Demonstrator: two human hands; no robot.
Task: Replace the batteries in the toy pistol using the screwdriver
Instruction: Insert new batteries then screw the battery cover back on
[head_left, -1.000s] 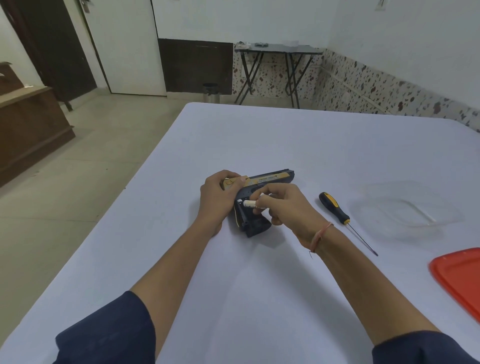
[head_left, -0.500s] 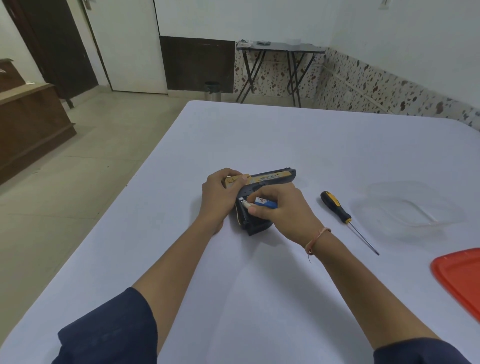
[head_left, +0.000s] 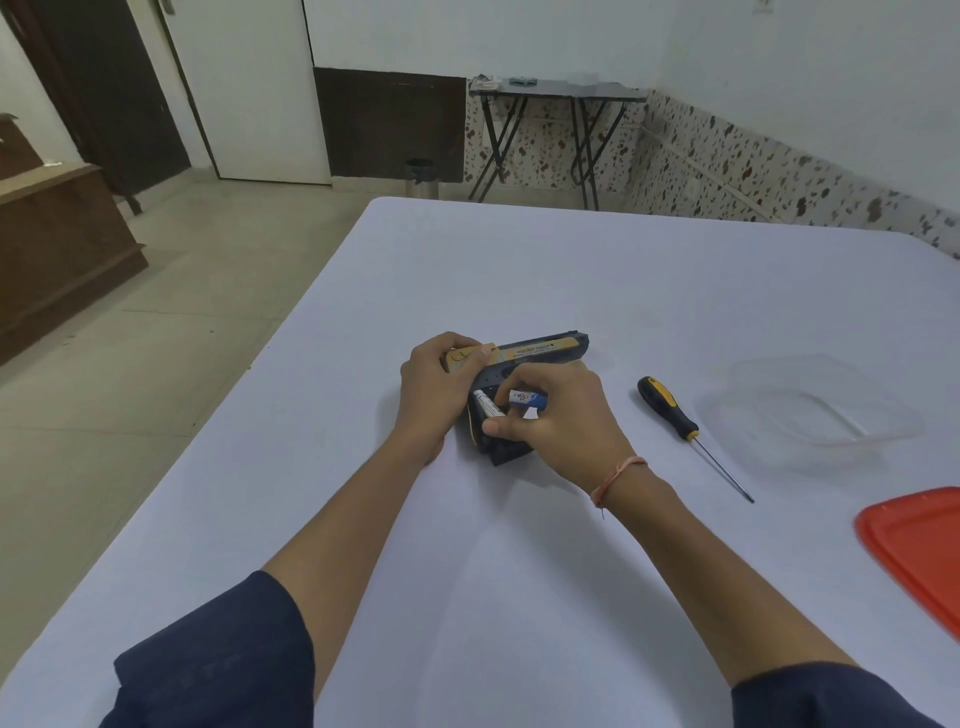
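Toy pistol (head_left: 535, 349) lies flat, barrel pointing right; left hand (head_left: 434, 387) grips its rear, right hand (head_left: 561, 415) pinches a battery (head_left: 527, 399).

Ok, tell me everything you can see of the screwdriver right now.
The screwdriver lies flat on the white table with nothing touching it, between the right hand and the clear plastic container. Its handle is black with yellow panels, plastic or rubber by the look, and points away from the person. A thin bare metal shaft runs from it toward the person and to the right. The tip is too small to tell its type.
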